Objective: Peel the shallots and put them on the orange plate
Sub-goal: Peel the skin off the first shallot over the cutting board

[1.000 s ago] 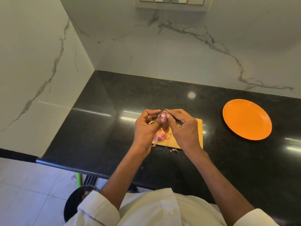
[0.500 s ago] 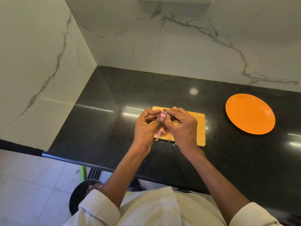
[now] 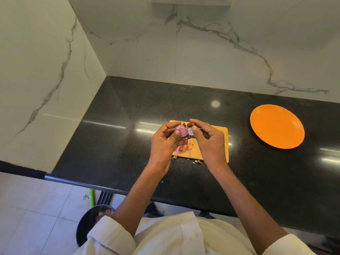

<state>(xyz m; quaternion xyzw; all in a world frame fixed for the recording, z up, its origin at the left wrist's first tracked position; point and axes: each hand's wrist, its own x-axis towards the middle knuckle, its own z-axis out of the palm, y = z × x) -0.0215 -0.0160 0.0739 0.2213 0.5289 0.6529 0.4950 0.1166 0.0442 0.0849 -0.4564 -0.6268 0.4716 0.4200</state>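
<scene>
Your left hand [image 3: 163,142] grips the shallot [image 3: 181,132] above the cutting board [image 3: 219,142], thumb across its front. Your right hand [image 3: 209,142], just beside it, pinches a skin flap [image 3: 191,132]. The orange plate [image 3: 276,126] lies well apart, far right.

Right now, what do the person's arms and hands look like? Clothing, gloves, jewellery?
Both hands, left hand and right hand, are bare: no gloves, and no rings or watch show. The forearms are uncovered. The person wears a cream-white shirt with both sleeves rolled up, the left cuff and right cuff bunched near the elbows. A buttoned placket runs down the front.
</scene>
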